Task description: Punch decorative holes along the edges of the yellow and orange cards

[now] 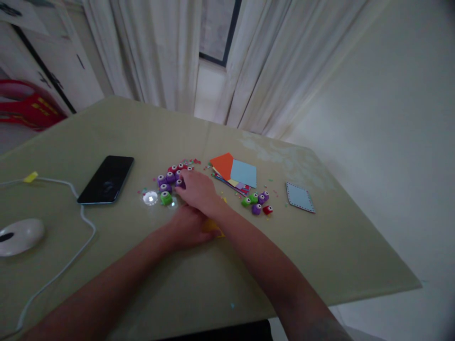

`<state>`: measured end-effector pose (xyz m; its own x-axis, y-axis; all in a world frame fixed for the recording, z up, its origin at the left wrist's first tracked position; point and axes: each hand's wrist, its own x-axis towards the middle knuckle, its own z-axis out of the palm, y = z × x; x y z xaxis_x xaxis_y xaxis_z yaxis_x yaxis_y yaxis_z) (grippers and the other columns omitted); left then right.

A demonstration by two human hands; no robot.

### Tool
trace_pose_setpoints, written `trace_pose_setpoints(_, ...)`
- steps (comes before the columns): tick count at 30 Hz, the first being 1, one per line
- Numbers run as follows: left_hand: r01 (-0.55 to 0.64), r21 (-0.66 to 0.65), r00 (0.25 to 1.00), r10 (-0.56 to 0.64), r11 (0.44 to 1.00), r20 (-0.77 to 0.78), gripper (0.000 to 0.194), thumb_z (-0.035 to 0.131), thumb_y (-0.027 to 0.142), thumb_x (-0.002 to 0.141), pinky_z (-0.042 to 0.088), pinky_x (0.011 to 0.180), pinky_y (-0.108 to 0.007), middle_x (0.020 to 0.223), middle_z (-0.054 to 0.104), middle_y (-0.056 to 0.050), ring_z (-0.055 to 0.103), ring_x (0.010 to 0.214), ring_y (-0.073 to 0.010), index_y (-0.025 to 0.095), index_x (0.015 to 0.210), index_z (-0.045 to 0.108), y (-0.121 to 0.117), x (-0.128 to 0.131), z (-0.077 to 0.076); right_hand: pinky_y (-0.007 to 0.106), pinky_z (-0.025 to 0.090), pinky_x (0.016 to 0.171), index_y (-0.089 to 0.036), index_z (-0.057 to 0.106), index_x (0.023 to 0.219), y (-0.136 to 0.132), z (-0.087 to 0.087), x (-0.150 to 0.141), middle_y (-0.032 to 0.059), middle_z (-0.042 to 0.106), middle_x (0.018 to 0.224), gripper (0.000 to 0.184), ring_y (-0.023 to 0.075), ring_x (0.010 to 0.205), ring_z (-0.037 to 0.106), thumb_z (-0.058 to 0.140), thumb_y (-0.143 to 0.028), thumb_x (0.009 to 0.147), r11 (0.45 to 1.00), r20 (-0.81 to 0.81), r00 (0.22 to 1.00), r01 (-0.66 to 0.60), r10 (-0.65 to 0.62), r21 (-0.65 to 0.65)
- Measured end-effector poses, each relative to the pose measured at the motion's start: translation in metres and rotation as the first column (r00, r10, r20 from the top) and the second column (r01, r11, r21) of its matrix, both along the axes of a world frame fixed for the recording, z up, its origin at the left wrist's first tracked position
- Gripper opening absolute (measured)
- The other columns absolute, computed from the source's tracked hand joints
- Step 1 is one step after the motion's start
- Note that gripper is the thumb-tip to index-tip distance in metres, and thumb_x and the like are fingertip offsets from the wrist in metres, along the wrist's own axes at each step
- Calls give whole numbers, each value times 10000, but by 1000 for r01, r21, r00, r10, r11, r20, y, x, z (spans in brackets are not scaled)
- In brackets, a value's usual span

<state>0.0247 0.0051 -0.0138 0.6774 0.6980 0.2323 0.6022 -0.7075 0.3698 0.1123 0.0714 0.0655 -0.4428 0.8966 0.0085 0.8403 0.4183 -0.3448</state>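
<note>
My right hand (197,189) reaches across to a cluster of small purple, red and green paper punches (169,179), its fingers curled onto a purple punch at the cluster's right edge. My left hand (188,226) lies below it on the table, closed over a yellow piece of paper (213,227) that is mostly hidden under my right wrist. A second group of green, purple and red punches (256,202) sits to the right of my hands.
A stack of coloured paper sheets (234,173) lies behind the hands. A pale blue card with a punched border (300,197) lies at the right. A black phone (106,180), a white cable (83,215) and a white device (21,235) are on the left of the tan table (320,246).
</note>
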Motion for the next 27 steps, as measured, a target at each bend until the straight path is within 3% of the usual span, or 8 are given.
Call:
trace_pose_setpoints(3,21,-33,1000,-21,999,-9,543,625,353,954,476,1202,-552,1483,685,-180,632,1384,-387,155,1458,656,3,1,7,408,556,876,-187,689,1149,7,-2,5,127,772,1123,188,294,1011,719,661,-285,991,1000,5,1000,31,-31,-5)
trace_pose_setpoints(7,31,-51,1000,-31,998,1,316,531,211,988,502,1160,-532,1323,760,-172,681,1279,-356,159,1188,770,8,1,20,353,553,856,-187,693,1067,-5,-5,51,83,775,1064,131,234,930,709,717,-242,950,993,-268,960,104,-84,62)
trace_pose_setpoints(10,31,-62,999,-29,998,33,361,526,274,1040,497,1161,-488,1433,710,-145,658,1314,-312,177,1335,710,8,1,23,324,569,808,-193,692,1079,-30,-16,99,54,765,1004,168,202,861,711,743,-199,919,978,-479,865,200,-146,63)
trace_pose_setpoints(14,-6,-91,998,12,996,57,618,697,476,977,452,1201,-535,1574,618,-137,600,1406,-347,207,1524,595,6,1,22,333,595,776,-196,705,1104,-68,-37,140,72,761,1029,174,210,857,724,730,-221,934,964,-575,799,259,-176,65)
trace_pose_setpoints(19,-13,-127,997,23,992,75,619,732,491,965,463,1196,-520,1543,651,-122,616,1396,-337,223,1509,607,9,0,20,363,613,829,-203,713,1155,-81,-48,141,75,759,1057,236,217,878,733,723,-178,921,982,-594,791,189,-147,8)
trace_pose_setpoints(27,-63,-156,987,84,986,136,464,621,447,1053,507,1128,-496,1435,725,-108,680,1290,-317,227,1461,641,15,-8,20,364,611,841,-200,711,1137,-78,-43,147,76,752,1073,227,219,914,729,724,-166,914,979,-601,785,203,-150,21)
